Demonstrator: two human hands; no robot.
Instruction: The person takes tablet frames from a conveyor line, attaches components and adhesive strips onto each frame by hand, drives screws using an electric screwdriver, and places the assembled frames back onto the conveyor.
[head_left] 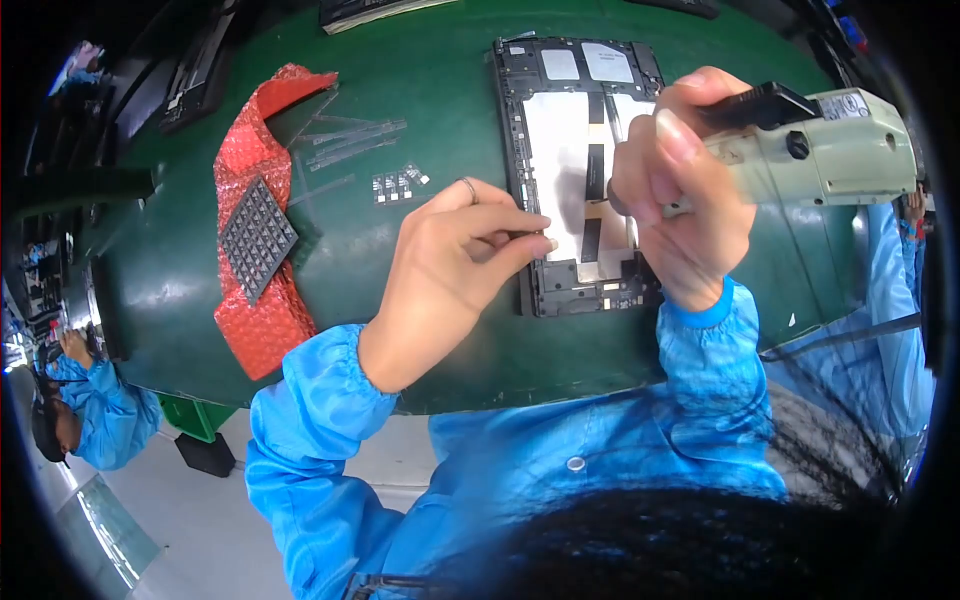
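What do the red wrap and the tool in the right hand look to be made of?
Red wrap: probably plastic film, glossy, with a bubble-wrap-like dimpled surface. Tool in the right hand: likely hard moulded plastic, pale green, judging by its smooth, rounded casing.

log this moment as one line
left hand: pinched at flat device edge | right hand: over device, holding pale tool | red bubble wrap: left of device

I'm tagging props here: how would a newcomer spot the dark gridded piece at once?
On the green table, find the long strip of red bubble wrap at the picture's left. Across its middle lies the dark gridded piece, tilted like a diamond. Its rows of small squares set it apart from the thin clear strips nearby.
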